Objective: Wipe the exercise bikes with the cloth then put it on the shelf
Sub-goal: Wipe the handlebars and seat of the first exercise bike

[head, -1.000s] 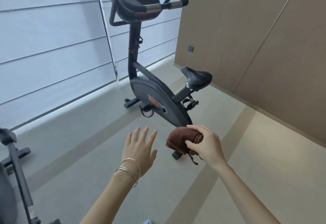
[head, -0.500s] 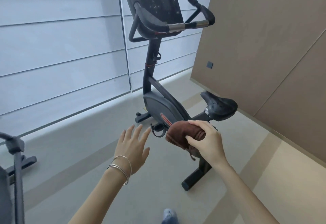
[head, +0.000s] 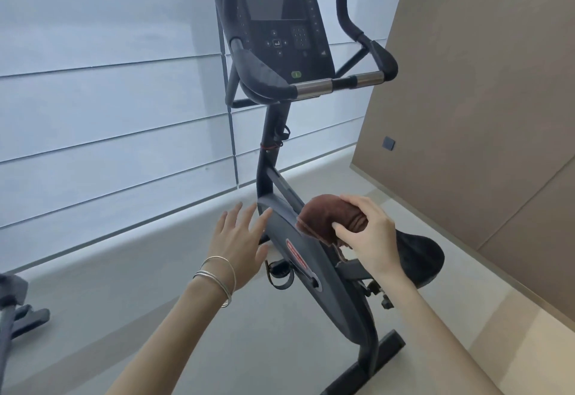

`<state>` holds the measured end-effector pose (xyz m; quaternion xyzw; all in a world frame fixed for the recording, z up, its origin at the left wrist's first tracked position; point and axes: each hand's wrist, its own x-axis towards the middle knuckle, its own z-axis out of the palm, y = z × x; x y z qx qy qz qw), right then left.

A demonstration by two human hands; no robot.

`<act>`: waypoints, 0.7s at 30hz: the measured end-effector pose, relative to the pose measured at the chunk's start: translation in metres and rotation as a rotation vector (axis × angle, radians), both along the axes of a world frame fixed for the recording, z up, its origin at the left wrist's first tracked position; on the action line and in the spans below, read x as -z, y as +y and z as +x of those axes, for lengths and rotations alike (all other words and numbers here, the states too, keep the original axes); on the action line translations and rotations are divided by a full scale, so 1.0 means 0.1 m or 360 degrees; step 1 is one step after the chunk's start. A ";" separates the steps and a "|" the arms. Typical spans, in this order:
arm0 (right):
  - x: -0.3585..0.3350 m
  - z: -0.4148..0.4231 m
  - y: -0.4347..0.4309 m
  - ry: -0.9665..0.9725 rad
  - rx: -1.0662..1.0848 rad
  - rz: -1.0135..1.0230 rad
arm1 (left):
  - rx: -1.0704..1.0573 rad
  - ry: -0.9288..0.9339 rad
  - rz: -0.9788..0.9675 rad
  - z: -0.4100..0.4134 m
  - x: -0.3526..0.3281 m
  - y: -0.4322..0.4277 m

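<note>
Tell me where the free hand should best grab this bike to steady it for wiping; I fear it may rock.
Probably the near crossbar of the handlebar, taken from below and in front by the left hand. It is a level round bar facing the person, clear of the console. The right hand holds the cloth.

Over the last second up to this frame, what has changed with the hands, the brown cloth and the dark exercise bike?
The person has stepped closer to the dark grey upright exercise bike, so its console and handlebars now fill the view. The right hand has carried the bunched brown cloth forward, over the bike's frame near the black saddle. The left hand has come beside the frame. Unchanged: cloth gripped by the right hand, left hand open and empty.
</note>
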<state>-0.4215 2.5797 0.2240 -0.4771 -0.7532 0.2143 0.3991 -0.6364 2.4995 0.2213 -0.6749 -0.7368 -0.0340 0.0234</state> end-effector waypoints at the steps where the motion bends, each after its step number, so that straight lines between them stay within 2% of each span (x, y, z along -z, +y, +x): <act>1: 0.00 -0.02 0.09 0.0028 0.0013 -0.0003 | -0.0004 0.0002 0.0005 -0.05 -0.02 0.10; 15: -0.30 -1.06 1.46 0.0170 0.0223 0.0199 | 0.0193 0.0192 0.0234 -1.13 -0.58 1.89; 21: -0.53 -1.54 2.02 0.0158 0.0291 0.0413 | 0.0328 0.0245 0.0404 -1.56 -0.91 2.58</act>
